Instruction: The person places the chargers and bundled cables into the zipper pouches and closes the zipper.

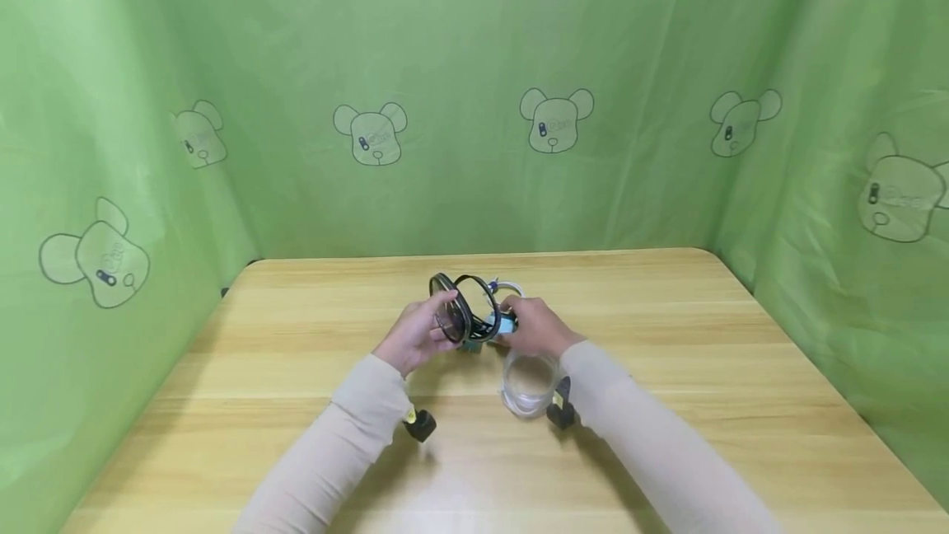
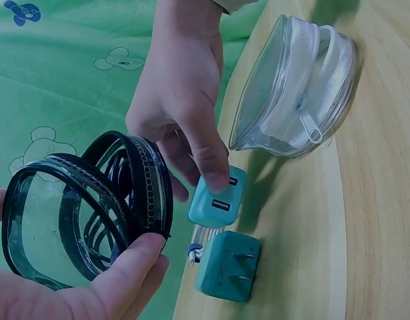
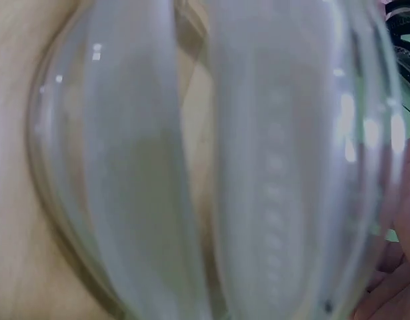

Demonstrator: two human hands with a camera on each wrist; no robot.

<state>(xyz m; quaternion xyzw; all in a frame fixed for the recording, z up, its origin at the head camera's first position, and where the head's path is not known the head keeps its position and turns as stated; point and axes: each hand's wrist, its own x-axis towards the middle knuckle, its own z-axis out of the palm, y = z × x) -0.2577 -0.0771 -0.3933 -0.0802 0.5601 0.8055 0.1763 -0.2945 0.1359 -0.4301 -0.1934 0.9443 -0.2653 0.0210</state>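
Note:
My left hand [image 1: 421, 336] grips a clear round pouch with black zip trim [image 2: 148, 180]. The pouch gapes along its zip, and a coiled black cable shows inside. Just beside it, my right hand [image 1: 537, 326] pinches a teal USB charger [image 2: 205, 208], its thumb by the two ports. A second teal charger [image 2: 221, 273], prongs showing, lies on the table close below. A white cable [image 1: 511, 285] lies behind the hands. Nearer my body than the right hand stands a clear pouch with a white zip [image 2: 278, 107], which fills most of the right wrist view.
The wood-grain table [image 1: 282, 386] has a green curtain [image 1: 474, 196] with bear-head prints around its back and sides. Black camera mounts [image 1: 421, 425] hang under both wrists.

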